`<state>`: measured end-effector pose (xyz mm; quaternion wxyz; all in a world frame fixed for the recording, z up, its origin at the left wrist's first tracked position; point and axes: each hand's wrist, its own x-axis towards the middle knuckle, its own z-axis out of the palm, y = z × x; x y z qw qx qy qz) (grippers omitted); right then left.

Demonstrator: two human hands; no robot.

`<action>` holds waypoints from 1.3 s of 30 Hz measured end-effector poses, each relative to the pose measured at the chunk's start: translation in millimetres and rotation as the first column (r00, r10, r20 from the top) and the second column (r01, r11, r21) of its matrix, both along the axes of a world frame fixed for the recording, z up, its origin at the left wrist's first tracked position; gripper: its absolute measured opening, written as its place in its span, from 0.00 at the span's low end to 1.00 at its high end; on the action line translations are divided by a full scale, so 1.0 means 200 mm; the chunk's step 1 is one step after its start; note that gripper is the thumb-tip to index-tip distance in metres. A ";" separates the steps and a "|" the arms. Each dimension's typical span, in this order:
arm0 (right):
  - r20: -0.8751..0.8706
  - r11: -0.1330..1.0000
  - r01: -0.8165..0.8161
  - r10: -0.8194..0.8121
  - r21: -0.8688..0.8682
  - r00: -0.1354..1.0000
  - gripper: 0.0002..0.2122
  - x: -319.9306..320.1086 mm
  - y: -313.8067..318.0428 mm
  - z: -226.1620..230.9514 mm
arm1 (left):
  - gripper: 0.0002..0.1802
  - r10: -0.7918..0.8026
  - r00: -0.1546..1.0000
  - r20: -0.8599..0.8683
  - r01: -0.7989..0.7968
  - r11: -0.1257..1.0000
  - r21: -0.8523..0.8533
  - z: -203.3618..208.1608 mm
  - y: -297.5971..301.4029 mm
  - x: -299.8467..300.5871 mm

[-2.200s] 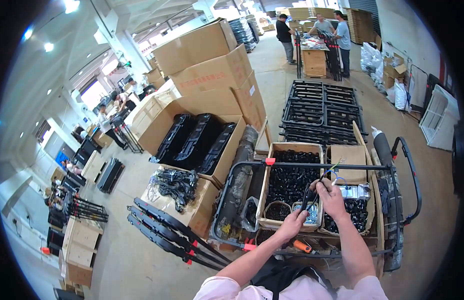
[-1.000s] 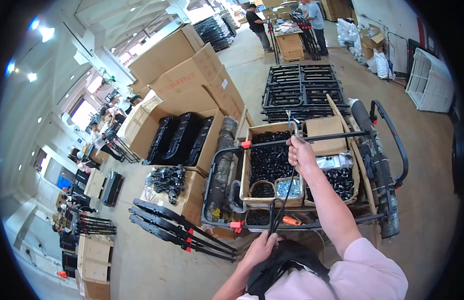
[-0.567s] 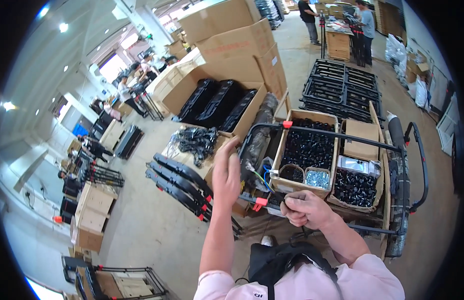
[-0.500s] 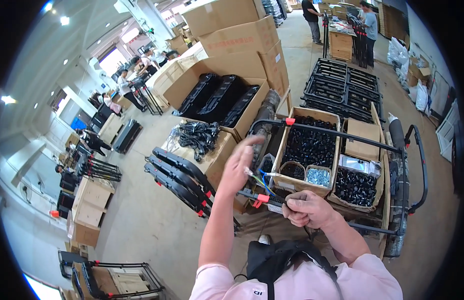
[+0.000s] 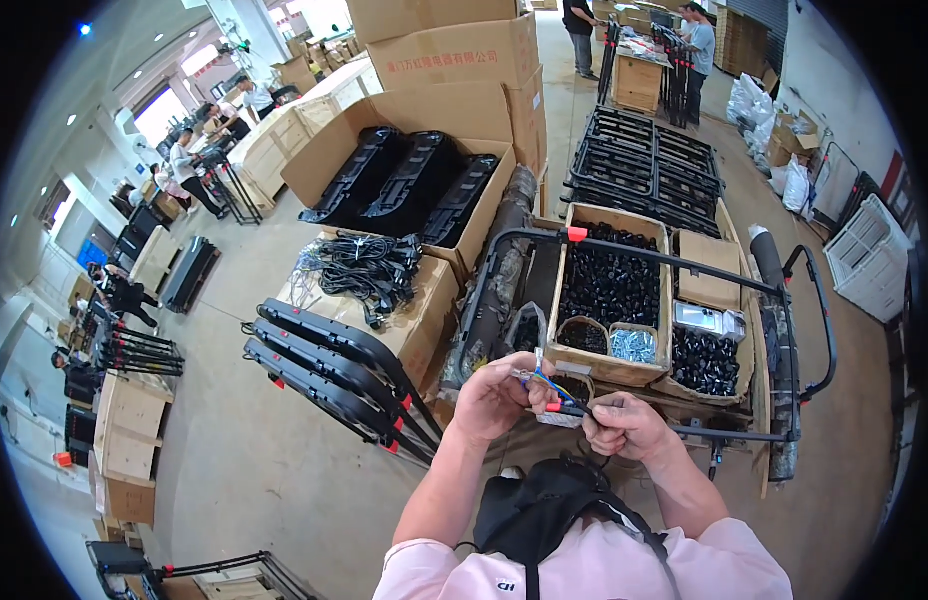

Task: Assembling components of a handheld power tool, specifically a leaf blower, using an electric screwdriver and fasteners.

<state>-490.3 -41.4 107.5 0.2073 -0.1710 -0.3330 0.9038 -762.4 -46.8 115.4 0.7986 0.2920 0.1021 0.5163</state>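
Note:
My left hand point(image 5: 499, 400) has its fingertips closed on thin coloured wires point(image 5: 547, 383), blue and yellow-green, near their bare ends. They come out of a black cable, and my right hand point(image 5: 624, 425) grips it just right of the wires, thumb on top. Both hands are close together over the near side of a black tubular frame point(image 5: 684, 265) with red clips. A red clip shows between my hands, partly hidden by the fingers. Just beyond them stands a cardboard box point(image 5: 664, 310) of small black parts, with two small tubs at its near end, one holding silvery screws point(image 5: 632, 346).
Folded black frames point(image 5: 324, 360) lean at left beside a carton topped with bundled black cables point(image 5: 369, 270). Behind it, an open carton point(image 5: 399, 110) holds black housings. Stacked black frames point(image 5: 639, 165) lie beyond the parts boxes. Several people work at far benches.
My left hand has come down and right, from raised with fingers spread to closed on the wire ends beside my right hand. The view has shifted slightly; my right hand still grips the cable.

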 end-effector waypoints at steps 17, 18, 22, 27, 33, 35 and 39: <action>0.055 0.999 0.050 -0.049 -0.014 0.997 0.21 -0.42 0.00 -0.37 | 0.15 0.206 0.938 0.279 -0.089 0.921 -0.379 -0.42 -0.02 -0.18; 0.056 0.999 0.015 -0.013 -0.032 0.998 0.21 -0.42 0.00 -0.40 | 0.15 0.133 0.934 0.330 -0.016 0.942 -0.334 -0.43 -0.02 -0.18; 0.038 0.989 -0.092 0.097 -0.112 0.995 0.22 -0.39 0.00 -0.50 | 0.17 0.001 0.889 0.458 0.129 0.959 -0.253 -0.48 -0.06 -0.18; 0.038 0.993 -0.109 0.111 -0.052 0.993 0.24 -0.39 -0.01 -0.66 | 0.17 -0.021 0.911 0.411 0.156 0.942 -0.297 -0.55 -0.11 -0.20; 0.193 0.983 -0.178 0.167 0.040 0.967 0.24 -0.47 0.01 -0.55 | 0.12 0.191 0.980 0.049 -0.127 0.801 -0.585 -0.60 -0.17 -0.21; 0.377 0.964 -0.133 0.038 0.231 0.926 0.20 -0.52 -0.01 -0.50 | 0.12 0.228 0.909 -0.349 -0.372 0.822 -0.432 -0.64 -0.19 -0.24; 0.622 0.883 -0.240 -0.072 0.404 0.780 0.18 -0.55 -0.06 -0.68 | 0.11 0.190 0.783 -0.593 -0.437 0.846 -0.306 -0.68 -0.22 -0.27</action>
